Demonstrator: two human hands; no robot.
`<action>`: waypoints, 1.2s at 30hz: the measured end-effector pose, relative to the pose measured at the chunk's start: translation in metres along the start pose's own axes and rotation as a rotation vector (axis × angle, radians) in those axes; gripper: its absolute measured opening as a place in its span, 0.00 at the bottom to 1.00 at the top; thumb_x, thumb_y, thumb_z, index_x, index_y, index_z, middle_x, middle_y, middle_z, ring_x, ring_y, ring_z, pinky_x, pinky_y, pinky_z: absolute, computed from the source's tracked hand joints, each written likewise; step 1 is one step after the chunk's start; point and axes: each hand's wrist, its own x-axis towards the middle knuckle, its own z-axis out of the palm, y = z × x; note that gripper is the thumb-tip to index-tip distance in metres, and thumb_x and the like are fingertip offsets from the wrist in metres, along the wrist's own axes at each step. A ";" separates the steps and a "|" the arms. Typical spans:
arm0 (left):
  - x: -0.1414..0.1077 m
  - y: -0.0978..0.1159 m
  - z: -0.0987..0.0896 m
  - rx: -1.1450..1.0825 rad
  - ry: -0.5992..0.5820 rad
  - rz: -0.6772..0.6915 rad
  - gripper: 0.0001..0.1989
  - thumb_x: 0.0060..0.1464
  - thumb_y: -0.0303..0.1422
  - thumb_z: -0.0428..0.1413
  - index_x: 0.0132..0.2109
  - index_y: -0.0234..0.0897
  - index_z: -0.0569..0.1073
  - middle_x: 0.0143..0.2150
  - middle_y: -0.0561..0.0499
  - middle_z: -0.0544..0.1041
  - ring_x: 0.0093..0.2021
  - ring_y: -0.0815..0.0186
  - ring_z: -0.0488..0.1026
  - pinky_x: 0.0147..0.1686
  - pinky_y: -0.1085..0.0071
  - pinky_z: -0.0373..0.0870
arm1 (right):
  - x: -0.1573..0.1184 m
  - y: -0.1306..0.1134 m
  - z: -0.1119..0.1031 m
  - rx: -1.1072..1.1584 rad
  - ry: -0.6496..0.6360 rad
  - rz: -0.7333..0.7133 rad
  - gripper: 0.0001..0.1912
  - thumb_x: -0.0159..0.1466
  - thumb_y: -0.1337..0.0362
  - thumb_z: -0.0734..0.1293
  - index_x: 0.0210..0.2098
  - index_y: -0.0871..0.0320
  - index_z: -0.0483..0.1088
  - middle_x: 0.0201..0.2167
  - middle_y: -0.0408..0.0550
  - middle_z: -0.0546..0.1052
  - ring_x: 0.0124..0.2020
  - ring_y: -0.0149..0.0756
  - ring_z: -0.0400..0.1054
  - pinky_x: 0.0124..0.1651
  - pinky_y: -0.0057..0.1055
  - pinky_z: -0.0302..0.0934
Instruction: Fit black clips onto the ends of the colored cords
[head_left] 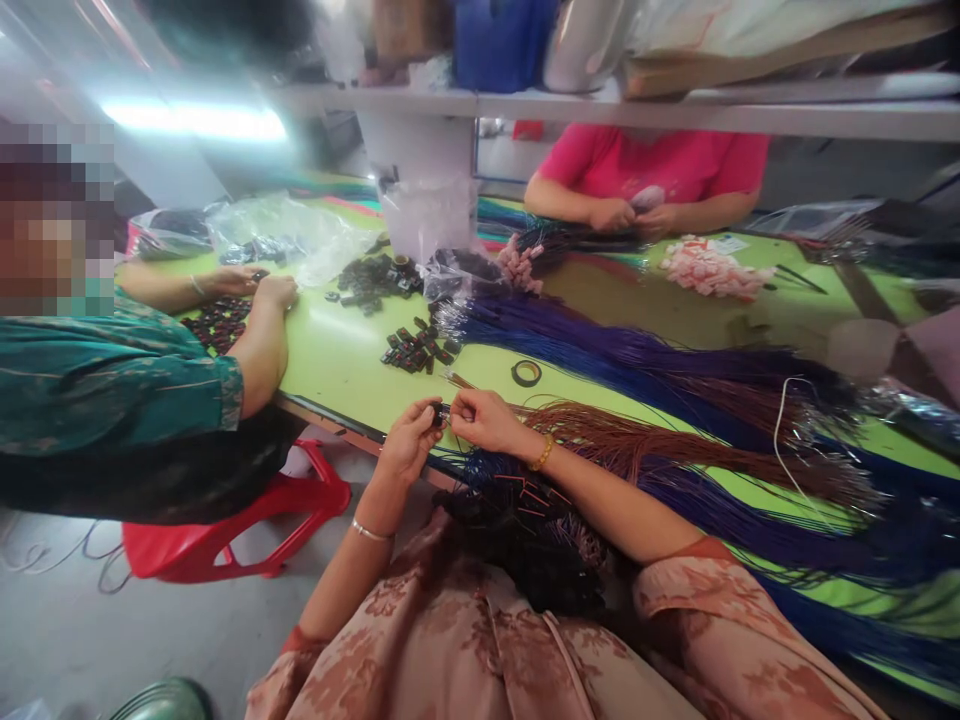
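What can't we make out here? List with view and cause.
- Head view: black part, detail too small, partly covered by the left hand.
- Head view: whatever the right hand pinches, too small to tell.
- Head view: head of the co-worker in pink, hidden by the shelf.
- Head view: top of the blue container, cut off by the top edge; its contents don't show.
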 end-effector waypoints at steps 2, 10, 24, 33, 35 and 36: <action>0.000 0.000 -0.001 0.013 -0.001 -0.003 0.15 0.44 0.30 0.65 0.41 0.31 0.75 0.31 0.50 0.75 0.27 0.74 0.70 0.26 0.79 0.66 | 0.000 0.000 0.000 -0.017 0.007 -0.011 0.02 0.53 0.68 0.64 0.25 0.60 0.68 0.19 0.38 0.67 0.21 0.25 0.55 0.27 0.24 0.46; 0.000 -0.008 0.000 0.099 0.034 0.055 0.18 0.39 0.33 0.69 0.38 0.30 0.76 0.27 0.51 0.74 0.24 0.76 0.66 0.24 0.79 0.62 | 0.001 0.005 0.003 -0.121 -0.020 -0.092 0.01 0.54 0.69 0.64 0.27 0.60 0.68 0.22 0.41 0.69 0.24 0.27 0.57 0.29 0.25 0.47; 0.005 -0.016 0.004 0.113 0.123 0.067 0.16 0.38 0.35 0.68 0.33 0.31 0.74 0.29 0.52 0.74 0.24 0.77 0.67 0.25 0.78 0.63 | 0.003 0.014 0.006 -0.095 -0.056 -0.097 0.04 0.58 0.69 0.62 0.28 0.61 0.69 0.23 0.43 0.71 0.24 0.27 0.60 0.29 0.25 0.49; 0.004 -0.022 0.002 0.133 0.110 0.130 0.19 0.36 0.36 0.69 0.35 0.33 0.74 0.28 0.53 0.73 0.25 0.76 0.67 0.25 0.78 0.63 | 0.005 0.016 0.007 -0.143 -0.086 -0.071 0.07 0.60 0.67 0.62 0.28 0.61 0.71 0.24 0.44 0.74 0.25 0.28 0.61 0.30 0.25 0.49; 0.004 -0.021 0.001 0.124 0.109 0.133 0.19 0.37 0.36 0.69 0.36 0.33 0.74 0.29 0.53 0.73 0.26 0.76 0.67 0.27 0.78 0.64 | 0.012 0.022 -0.003 -0.158 -0.073 -0.008 0.10 0.63 0.65 0.60 0.32 0.60 0.72 0.28 0.45 0.76 0.27 0.29 0.63 0.32 0.25 0.51; 0.003 -0.020 0.002 0.117 0.107 0.133 0.18 0.38 0.36 0.69 0.36 0.33 0.74 0.31 0.53 0.73 0.27 0.75 0.68 0.28 0.77 0.65 | 0.017 0.025 -0.008 -0.203 -0.048 0.050 0.10 0.63 0.65 0.60 0.34 0.60 0.72 0.30 0.46 0.76 0.29 0.30 0.65 0.33 0.26 0.52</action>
